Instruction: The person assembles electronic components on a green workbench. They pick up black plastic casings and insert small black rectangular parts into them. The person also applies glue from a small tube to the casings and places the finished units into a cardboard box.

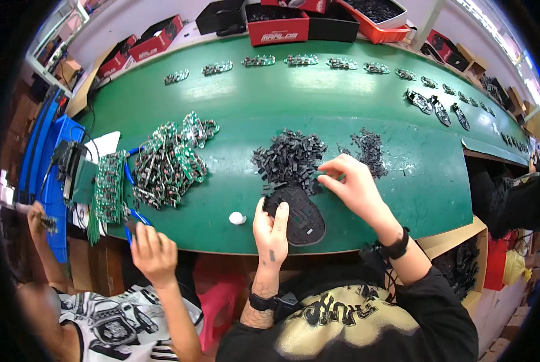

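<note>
My left hand (271, 231) is closed on the edge of a black oval plastic shell (306, 218), which looks like the base of a computer mouse. The thumb lies over the shell's inner face, and the shell is held at the table's near edge. Just beyond it lies a heap of small black plastic pieces (289, 158). At the heap's right side is my right hand (355, 188), thumb and forefinger drawn together; whatever is between them is too small to make out. A smaller pile of black bits (370, 151) lies beyond that hand.
A white-capped bottle (237, 218) stands left of my left hand. Farther left are piled circuit boards (168, 163) and a co-worker's hand (154, 253) holding a tool. A row of boards (300, 60) and black shells (440, 111) lies on the green surface (233, 99).
</note>
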{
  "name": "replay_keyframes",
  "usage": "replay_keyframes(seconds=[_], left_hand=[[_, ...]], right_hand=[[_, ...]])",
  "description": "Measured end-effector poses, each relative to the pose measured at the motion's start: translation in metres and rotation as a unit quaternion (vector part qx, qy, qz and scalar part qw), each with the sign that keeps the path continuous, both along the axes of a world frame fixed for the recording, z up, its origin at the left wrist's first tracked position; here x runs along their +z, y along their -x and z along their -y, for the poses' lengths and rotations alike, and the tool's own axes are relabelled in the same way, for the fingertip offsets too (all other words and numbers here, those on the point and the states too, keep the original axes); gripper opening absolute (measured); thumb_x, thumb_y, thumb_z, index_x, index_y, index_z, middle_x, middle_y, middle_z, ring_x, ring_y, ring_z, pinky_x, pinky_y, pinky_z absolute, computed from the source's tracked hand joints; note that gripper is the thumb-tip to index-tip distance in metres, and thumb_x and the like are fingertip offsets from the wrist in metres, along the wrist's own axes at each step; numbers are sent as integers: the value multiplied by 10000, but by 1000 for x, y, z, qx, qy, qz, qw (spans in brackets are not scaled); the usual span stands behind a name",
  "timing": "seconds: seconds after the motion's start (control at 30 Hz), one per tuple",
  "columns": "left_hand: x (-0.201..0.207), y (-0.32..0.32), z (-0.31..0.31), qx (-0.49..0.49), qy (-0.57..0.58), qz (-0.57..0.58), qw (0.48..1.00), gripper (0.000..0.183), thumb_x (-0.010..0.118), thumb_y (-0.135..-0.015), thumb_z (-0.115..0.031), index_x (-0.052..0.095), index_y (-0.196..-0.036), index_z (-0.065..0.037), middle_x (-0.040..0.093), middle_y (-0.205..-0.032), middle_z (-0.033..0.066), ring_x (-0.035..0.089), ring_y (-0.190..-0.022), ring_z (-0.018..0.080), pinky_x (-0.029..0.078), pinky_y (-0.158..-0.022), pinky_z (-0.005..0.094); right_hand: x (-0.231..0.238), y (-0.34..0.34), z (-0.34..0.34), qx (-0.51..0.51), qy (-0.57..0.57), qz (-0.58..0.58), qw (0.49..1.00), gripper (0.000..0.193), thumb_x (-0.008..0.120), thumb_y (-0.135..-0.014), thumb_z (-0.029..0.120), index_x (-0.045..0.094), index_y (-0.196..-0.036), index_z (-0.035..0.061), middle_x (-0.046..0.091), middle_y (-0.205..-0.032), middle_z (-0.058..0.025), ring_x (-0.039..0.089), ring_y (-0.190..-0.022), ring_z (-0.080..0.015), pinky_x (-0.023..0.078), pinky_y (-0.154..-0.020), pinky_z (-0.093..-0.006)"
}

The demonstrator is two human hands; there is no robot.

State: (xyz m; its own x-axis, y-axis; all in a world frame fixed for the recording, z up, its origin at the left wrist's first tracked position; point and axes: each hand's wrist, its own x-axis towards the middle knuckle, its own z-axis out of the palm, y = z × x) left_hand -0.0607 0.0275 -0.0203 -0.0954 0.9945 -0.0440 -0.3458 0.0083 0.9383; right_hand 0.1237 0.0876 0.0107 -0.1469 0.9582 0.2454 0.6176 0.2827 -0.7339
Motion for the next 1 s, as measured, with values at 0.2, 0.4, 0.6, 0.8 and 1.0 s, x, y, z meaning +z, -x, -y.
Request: replay_keyframes(seconds=[0.2,0.4,0.6,0.8,1.0], left_hand=[[3,0,1,4,-17,5,1000,237,524,-955,-117,478,-1131,35,592,-902,11,529,-744,41,442,-651,190],[0,-10,1,43,-31,-60,997,219,512,-954,-108,488,-1128,22,601,-919,33,546,-775,63,460,-695,213],[0,-25,6,19,-59,-76,995,208,523,-949,-116,487,-1100,22,591,-911,32,537,-786,75,451,-701,222],[16,-42,7,-3,-43,-60,997,202,521,-944,-117,482,-1084,25,597,-951,67,570,-838,113,484,-741,252],[17,-29,7,-95,-48,-156,982,576,521,-925,-329,382,-1308,78,527,-620,10,461,-509,65,357,-489,203]], right_hand=[[-13,-1,-8,21,41,50,998,135,704,-756,176,653,-769,52,584,-766,-85,602,-747,-242,485,-690,-355],[12,-9,14,36,128,-260,956,98,702,-786,80,663,-850,17,630,-1000,-77,607,-925,-141,521,-753,-278],[15,-2,49,66,175,-248,950,101,688,-811,58,641,-871,-8,643,-975,-72,619,-859,-109,527,-752,-265],[8,-15,50,56,256,-353,898,221,714,-806,89,571,-965,32,636,-854,-38,598,-821,-72,501,-736,-238],[2,-49,33,84,274,-341,895,211,665,-856,144,621,-1019,17,663,-908,-52,611,-846,-85,479,-796,-247]])
